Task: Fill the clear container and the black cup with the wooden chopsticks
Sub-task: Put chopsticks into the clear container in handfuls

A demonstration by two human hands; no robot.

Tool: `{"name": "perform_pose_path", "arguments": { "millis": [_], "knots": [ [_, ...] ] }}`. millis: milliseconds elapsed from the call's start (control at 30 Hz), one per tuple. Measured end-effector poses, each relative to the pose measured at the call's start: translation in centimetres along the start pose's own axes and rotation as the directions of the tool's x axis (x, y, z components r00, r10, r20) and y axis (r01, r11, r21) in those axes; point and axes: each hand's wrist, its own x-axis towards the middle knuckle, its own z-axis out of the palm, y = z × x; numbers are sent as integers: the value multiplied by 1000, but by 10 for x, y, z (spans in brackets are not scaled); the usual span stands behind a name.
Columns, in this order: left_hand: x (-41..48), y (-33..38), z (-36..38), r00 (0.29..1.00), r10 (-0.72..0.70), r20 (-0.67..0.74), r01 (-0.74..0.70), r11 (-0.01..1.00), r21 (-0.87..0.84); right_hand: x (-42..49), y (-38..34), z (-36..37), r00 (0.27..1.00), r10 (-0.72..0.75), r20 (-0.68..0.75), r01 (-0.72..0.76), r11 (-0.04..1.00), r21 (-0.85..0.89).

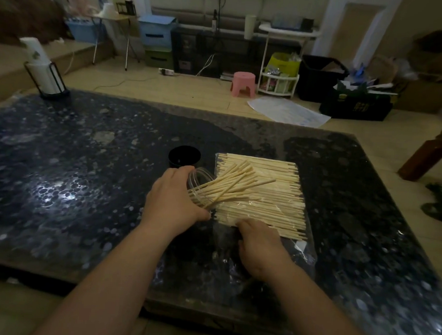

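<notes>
A: Two hands are over the surface. What has each got?

B: The left hand grips the clear container, with the fingers wrapped over its top and the thumb down at its near side. The container is tipped well over, with its mouth facing right.

A: Anything in it?

B: A bunch of wooden chopsticks sticks out of the mouth. They fan up and to the right, across the pile of chopsticks lying flat beside it.

A: And the right hand?

B: It sits at the pile's near left corner, knuckles up and fingers bent down onto the stick ends. I cannot tell whether it has pinched any, because the fingertips are hidden under the hand.

A: What does the pile lie on?

B: A clear plastic wrapper spread on the dark speckled surface. The sticks lie side by side, running left to right.

A: Where is the black cup?

B: It stands upright just behind the left hand, near the pile's far left corner. Its inside is too dark to read.

A: Anything else on the surface?

B: A paper-towel roll in a black stand, at the far left corner.
</notes>
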Motion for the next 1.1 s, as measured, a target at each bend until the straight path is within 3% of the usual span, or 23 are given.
{"name": "perform_pose_path", "arguments": {
  "millis": [867, 1100],
  "knots": [
    [1, 0, 2, 1000, 7, 4, -7, 1000, -17, 8, 1, 6, 982, 46, -185, -48, 999, -6],
    [2, 0, 3, 1000, 2, 6, -2, 1000, -16, 8, 2, 6, 984, 61, -167, -64, 998, -12]
  ]
}}
